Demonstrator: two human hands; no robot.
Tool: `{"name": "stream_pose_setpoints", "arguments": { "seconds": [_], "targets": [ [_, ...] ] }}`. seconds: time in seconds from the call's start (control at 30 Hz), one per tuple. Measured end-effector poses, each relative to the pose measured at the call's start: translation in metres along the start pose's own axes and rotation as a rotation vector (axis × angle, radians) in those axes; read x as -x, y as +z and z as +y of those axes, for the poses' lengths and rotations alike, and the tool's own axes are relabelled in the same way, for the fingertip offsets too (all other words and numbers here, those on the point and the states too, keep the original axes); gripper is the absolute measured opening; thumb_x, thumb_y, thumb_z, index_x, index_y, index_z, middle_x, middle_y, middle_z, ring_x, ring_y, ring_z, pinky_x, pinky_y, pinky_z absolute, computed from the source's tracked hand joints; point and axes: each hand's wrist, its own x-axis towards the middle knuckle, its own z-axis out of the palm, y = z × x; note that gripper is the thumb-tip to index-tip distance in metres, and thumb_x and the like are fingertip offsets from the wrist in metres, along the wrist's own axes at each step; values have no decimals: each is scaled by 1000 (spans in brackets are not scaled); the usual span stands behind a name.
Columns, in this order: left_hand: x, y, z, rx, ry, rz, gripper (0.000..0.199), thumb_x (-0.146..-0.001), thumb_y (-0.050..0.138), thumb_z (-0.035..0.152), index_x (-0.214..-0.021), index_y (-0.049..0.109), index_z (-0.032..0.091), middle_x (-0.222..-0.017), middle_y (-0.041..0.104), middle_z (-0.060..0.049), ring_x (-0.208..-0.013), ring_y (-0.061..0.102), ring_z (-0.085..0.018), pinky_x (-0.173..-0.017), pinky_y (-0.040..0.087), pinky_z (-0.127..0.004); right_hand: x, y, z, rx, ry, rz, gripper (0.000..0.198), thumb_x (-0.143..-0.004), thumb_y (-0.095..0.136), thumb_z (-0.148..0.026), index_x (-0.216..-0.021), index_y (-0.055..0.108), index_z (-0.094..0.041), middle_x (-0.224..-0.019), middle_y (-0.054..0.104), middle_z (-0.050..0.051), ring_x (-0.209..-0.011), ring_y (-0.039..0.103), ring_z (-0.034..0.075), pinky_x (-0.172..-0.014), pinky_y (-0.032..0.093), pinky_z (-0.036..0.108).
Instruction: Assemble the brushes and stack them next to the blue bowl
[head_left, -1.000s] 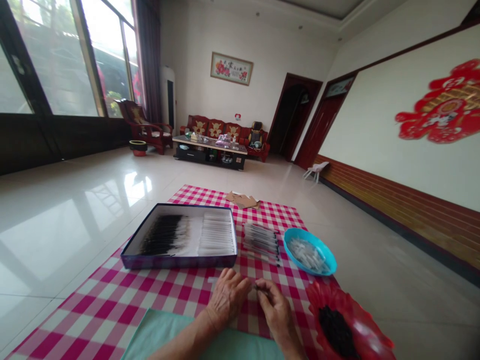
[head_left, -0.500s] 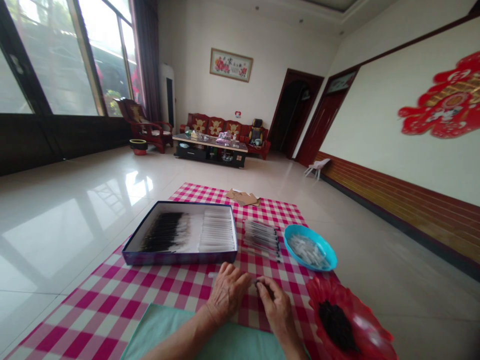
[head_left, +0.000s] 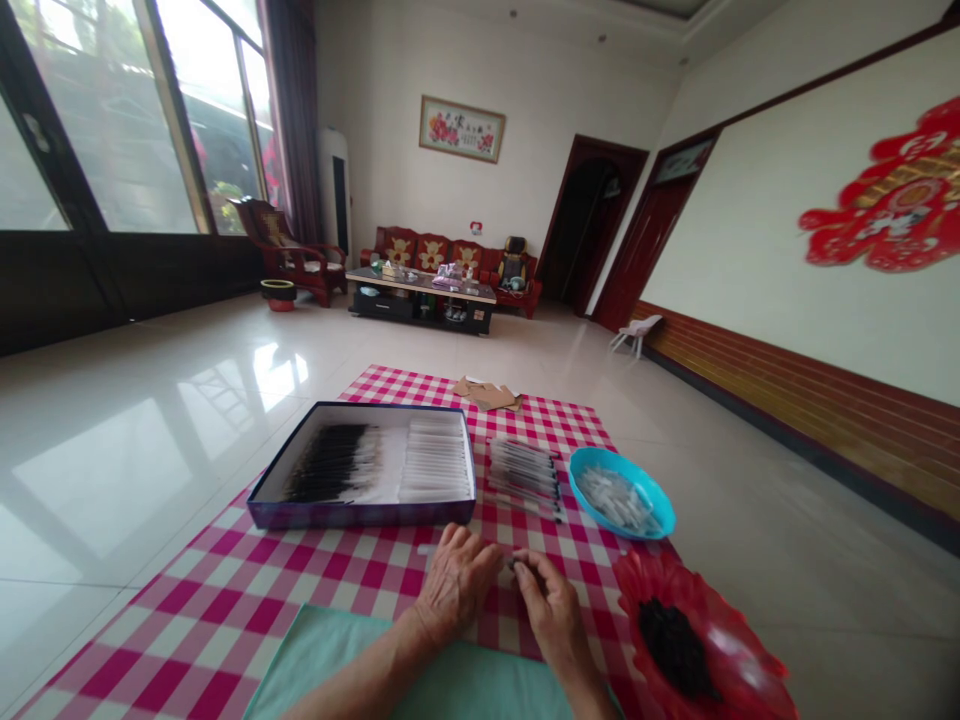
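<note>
My left hand is closed around a slim translucent tube that looks like a pen barrel, whose pale end sticks out on the left. Close beside it, my right hand pinches a small dark piece at the tube's right end. Whether the two parts touch is too small to tell. Beyond my hands lies a row of translucent pens with dark ends. To their left, a shallow dark-blue box holds black slim sticks and pale barrels.
On the right stand a blue bowl of small clear pieces and a red petal-edged bowl with black pieces. A green cloth lies under my forearms on the checked tablecloth. Torn cardboard sits at the far edge.
My hands stay in nearly the same place and grip. The view has shifted very slightly; nothing else has visibly moved.
</note>
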Motion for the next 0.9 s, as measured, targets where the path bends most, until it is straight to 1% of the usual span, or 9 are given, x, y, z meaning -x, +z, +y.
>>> {"name": "stream_pose_setpoints", "arguments": {
  "seconds": [0.1, 0.17, 0.23, 0.33, 0.4, 0.53, 0.63, 0.77, 0.9],
  "targets": [
    [0, -1, 0, 7, 0, 2, 18, -91, 41, 23, -81, 56, 22, -72, 53, -2, -71, 42, -17, -70, 30, -33, 0, 3, 2, -164, 33, -43, 37, -77, 61, -42, -104, 59, -16, -98, 69, 11, -87, 66, 24, -75, 54, 32],
    [0, -1, 0, 6, 6, 5, 17, -91, 41, 23, -82, 56, 22, -72, 53, -2, -71, 42, -17, -70, 30, -33, 1, 3, 1, -189, 64, -36, 44, -76, 62, -43, -110, 56, -16, -106, 67, 12, -93, 65, 25, -78, 53, 33],
    [1, -2, 0, -3, 11, 7, 19, -91, 41, 23, -80, 56, 22, -71, 53, -2, -70, 42, -17, -69, 30, -32, 0, 3, 1, -112, 99, -4, 40, -78, 58, -46, -105, 60, -16, -99, 69, 11, -89, 65, 25, -73, 54, 31],
    [1, -1, 1, -16, 13, 8, 21, -91, 40, 22, -76, 55, 21, -70, 52, -2, -69, 42, -17, -70, 30, -32, 0, 2, -1, 4, 106, 13, 37, -81, 52, -50, -89, 66, -17, -77, 70, 7, -72, 65, 22, -61, 52, 27],
    [1, -1, 2, -18, 13, 8, 20, -91, 40, 22, -77, 55, 21, -70, 52, -2, -69, 42, -17, -70, 30, -32, 1, 2, -1, -22, 91, 9, 35, -80, 53, -50, -87, 65, -17, -71, 68, 4, -65, 63, 20, -56, 50, 26],
    [1, 1, 1, -16, 20, 4, 18, -90, 41, 22, -79, 55, 21, -71, 53, -2, -70, 43, -17, -69, 30, -32, 2, 2, -3, -108, 101, 0, 32, -79, 56, -47, -89, 63, -18, -70, 68, 3, -57, 61, 17, -50, 49, 24],
    [2, 4, -1, -22, 22, 6, 19, -90, 41, 22, -78, 55, 21, -69, 53, -2, -69, 43, -17, -69, 30, -32, 2, 0, -5, -45, 47, -4, 28, -80, 56, -43, -88, 65, -18, -70, 68, 3, -58, 62, 17, -52, 50, 24],
    [5, 7, -2, -57, -5, 9, 19, -89, 41, 21, -76, 55, 21, -67, 53, -1, -69, 44, -17, -69, 30, -32, 0, -6, -7, 59, -89, 21, 21, -80, 56, -37, -87, 65, -19, -78, 69, 5, -69, 64, 19, -63, 52, 25],
    [6, 8, -1, -71, -22, 1, 21, -89, 40, 21, -77, 56, 22, -68, 54, -2, -69, 45, -18, -69, 31, -32, 1, -7, -9, 64, -131, 78, 20, -82, 54, -33, -92, 63, -18, -85, 69, 6, -76, 65, 19, -68, 53, 27]
  ]
}}
